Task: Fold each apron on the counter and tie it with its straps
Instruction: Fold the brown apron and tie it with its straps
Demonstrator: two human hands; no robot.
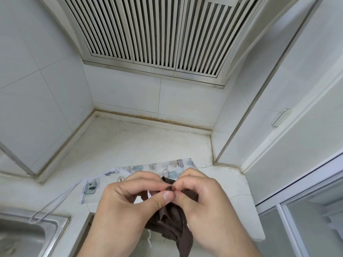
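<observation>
Hands meet above the counter's point(130, 145) front edge: left hand point(130, 199) and right hand point(206, 197) both pinch the brown apron point(170, 221), which hangs between them. Behind them, the printed apron point(148, 168) lies flat.

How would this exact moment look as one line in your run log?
step: tying brown apron | left hand: pinches fabric | right hand: pinches fabric | printed apron: flat on counter, strap trailing toward sink

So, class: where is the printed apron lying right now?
In the head view, the printed apron lies flat on the counter, behind both hands, right of the sink.
</observation>
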